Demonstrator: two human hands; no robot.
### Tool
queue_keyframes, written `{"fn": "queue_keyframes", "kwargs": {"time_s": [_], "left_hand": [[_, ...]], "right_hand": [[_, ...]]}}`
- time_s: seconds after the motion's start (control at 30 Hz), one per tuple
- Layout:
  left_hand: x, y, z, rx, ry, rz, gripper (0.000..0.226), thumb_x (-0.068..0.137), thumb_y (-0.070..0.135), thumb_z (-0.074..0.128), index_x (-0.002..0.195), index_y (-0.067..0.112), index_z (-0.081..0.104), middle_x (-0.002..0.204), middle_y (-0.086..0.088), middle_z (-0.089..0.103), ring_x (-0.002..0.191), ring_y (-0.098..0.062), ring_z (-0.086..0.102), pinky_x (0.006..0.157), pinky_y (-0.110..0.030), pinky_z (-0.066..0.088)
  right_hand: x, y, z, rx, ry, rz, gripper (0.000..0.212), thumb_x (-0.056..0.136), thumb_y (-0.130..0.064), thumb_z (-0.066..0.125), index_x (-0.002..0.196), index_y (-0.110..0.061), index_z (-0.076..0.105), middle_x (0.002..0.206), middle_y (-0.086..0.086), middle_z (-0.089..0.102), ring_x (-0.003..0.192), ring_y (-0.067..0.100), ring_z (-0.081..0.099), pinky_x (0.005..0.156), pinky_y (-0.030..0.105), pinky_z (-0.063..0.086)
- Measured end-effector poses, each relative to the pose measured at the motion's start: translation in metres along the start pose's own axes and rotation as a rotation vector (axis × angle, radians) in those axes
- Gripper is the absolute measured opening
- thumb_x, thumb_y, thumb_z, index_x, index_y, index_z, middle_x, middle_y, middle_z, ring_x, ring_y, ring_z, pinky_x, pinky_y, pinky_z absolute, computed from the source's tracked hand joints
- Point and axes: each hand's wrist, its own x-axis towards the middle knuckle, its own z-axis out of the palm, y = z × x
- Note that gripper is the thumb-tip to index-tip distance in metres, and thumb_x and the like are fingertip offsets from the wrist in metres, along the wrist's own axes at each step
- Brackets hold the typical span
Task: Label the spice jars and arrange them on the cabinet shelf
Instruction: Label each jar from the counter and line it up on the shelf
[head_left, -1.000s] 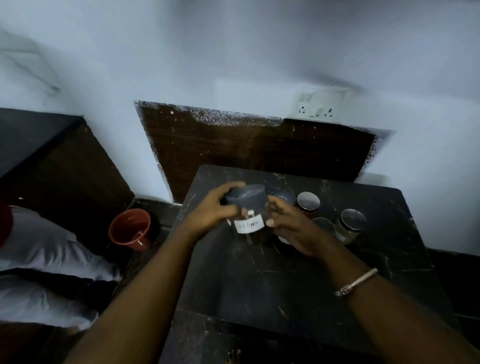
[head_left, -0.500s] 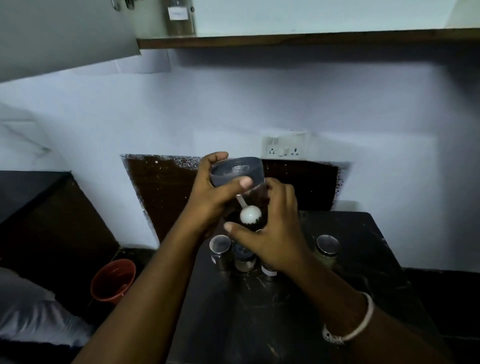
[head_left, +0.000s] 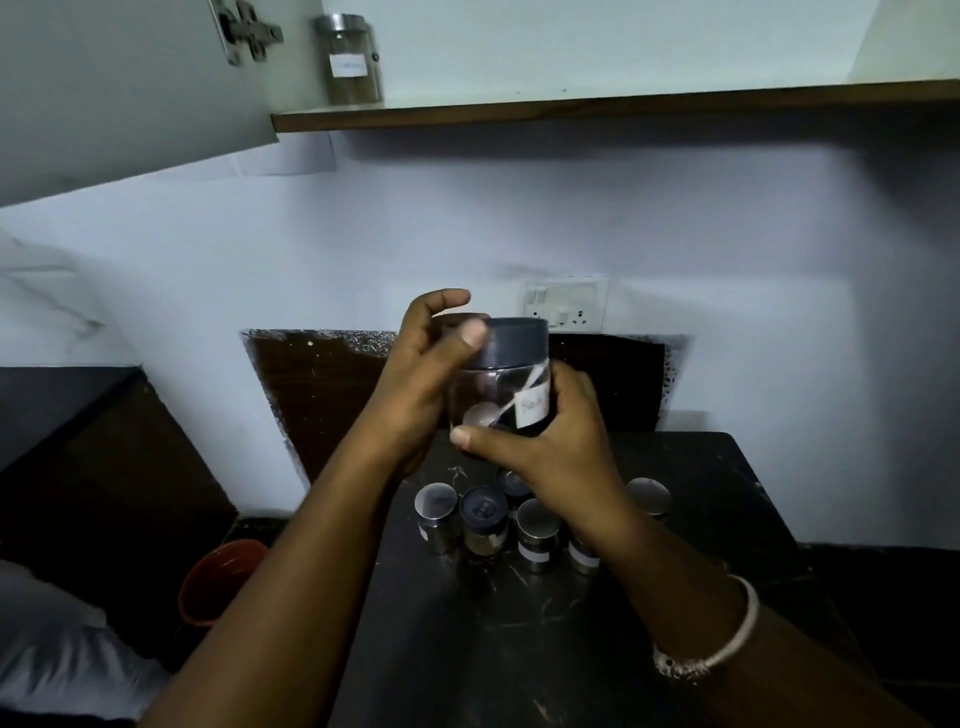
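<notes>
A clear jar (head_left: 511, 384) with a dark grey lid, a white label and a white spoon inside is held in the air above the black table (head_left: 717, 519). My left hand (head_left: 421, 374) grips it at the lid, thumb across the lid's side. My right hand (head_left: 550, 441) holds the jar's body from below and the right. Several small spice jars (head_left: 483, 527) with steel or dark lids, some labelled, stand on the table under my hands. One labelled steel-lidded jar (head_left: 349, 60) stands at the left end of the cabinet shelf (head_left: 597, 106).
The cabinet door (head_left: 119, 88) hangs open at the upper left. A wall socket (head_left: 566, 304) sits behind the held jar. A red bucket (head_left: 218, 582) stands on the floor left of the table, beside a person's light clothing (head_left: 57, 665).
Both hands have lifted the jar up off the table toward the shelf. My view has tilted up, so the shelf and its jar show more fully.
</notes>
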Motion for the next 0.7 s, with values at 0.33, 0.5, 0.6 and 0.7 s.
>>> {"fn": "queue_keyframes", "kwargs": {"time_s": [0.33,0.5,0.6,0.7], "left_hand": [[0.021,0.04,0.006,-0.38,-0.172,0.0,0.102,0.044,0.033,0.097,0.127,0.009,0.043,0.133,-0.033,0.035,0.119,-0.05,0.038,0.1,-0.062,0.027],[0.032,0.047,0.011,-0.373,-0.236,0.013,0.096,0.046,0.034,0.097,0.123,0.011,0.045,0.124,-0.029,0.041,0.113,-0.047,0.041,0.091,-0.05,0.038],[0.041,0.048,0.009,-0.329,-0.216,0.038,0.081,0.045,0.035,0.098,0.11,0.014,0.053,0.109,-0.019,0.055,0.101,-0.045,0.052,0.087,-0.048,0.041],[0.05,0.054,0.005,-0.298,-0.214,0.062,0.079,0.047,0.035,0.098,0.111,0.018,0.055,0.107,-0.012,0.059,0.092,-0.035,0.061,0.082,-0.045,0.047]], "right_hand": [[0.008,-0.026,-0.021,0.29,-0.323,-0.267,0.09,0.073,-0.018,0.084,0.142,-0.032,0.028,0.14,0.009,0.055,0.128,0.025,0.062,0.1,0.045,0.058],[0.015,-0.029,-0.023,0.292,-0.247,-0.293,0.09,0.074,-0.017,0.085,0.143,-0.031,0.03,0.136,0.008,0.059,0.124,0.026,0.065,0.095,0.041,0.06],[0.021,-0.033,-0.027,0.266,-0.25,-0.278,0.091,0.072,-0.018,0.084,0.143,-0.03,0.029,0.134,0.003,0.06,0.124,0.026,0.065,0.098,0.048,0.059],[0.027,-0.043,-0.028,0.259,-0.258,-0.265,0.088,0.071,-0.022,0.084,0.141,-0.035,0.031,0.134,0.0,0.062,0.125,0.025,0.065,0.099,0.05,0.059]]}}
